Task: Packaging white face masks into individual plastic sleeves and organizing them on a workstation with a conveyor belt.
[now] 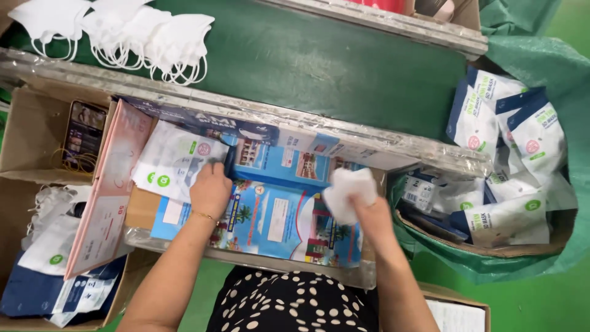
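Down in the head view, the left hand (pixel 210 189) is pressing its curled fingers onto a flat printed pouch (pixel 174 161), a glossy white and blue packet lying on the left part of the desk (pixel 279 216). The pouch is lying just ahead of that hand, its long axis running roughly left to right, so the left hand is the nearer one. The right hand (pixel 364 212) is closed around a soft white folded face mask (pixel 348 192), holding it above the blue illustrated sheet covering the desk, well apart from the pouch. More loose white masks (pixel 123 34) are lying in a heap on the green belt (pixel 319 61) beyond. A cardboard box (pixel 510 203) lined with green plastic, at the right, is holding crinkly filled packets.
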